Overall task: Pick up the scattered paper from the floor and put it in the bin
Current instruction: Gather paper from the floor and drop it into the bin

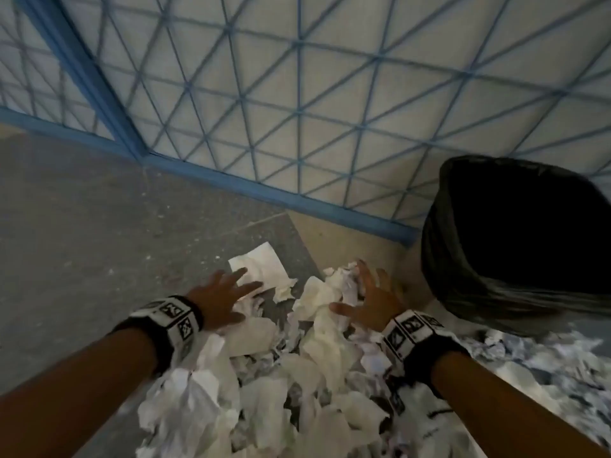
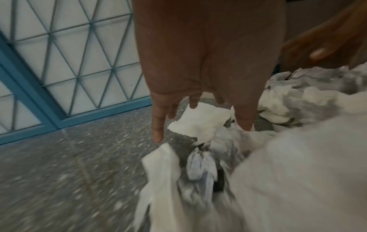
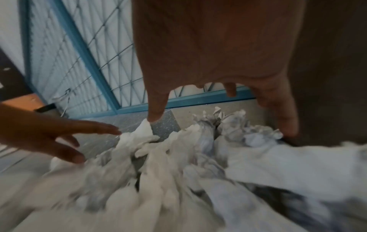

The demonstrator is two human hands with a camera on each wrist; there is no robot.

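Note:
A heap of crumpled white paper covers the floor in front of me. My left hand hovers spread over its far left edge, fingertips above a flatter white sheet. My right hand is spread over the crumpled pieces at the heap's far right, next to the bin, a dark bin with a black liner. In the left wrist view the left hand has straight fingers above the white sheet. The right wrist view shows the right hand splayed over the paper, holding nothing.
A wall of blue-framed panels with a diagonal wire grid runs behind the paper and bin. Speckled grey floor lies to the left. More crumpled paper lies below the bin on the right.

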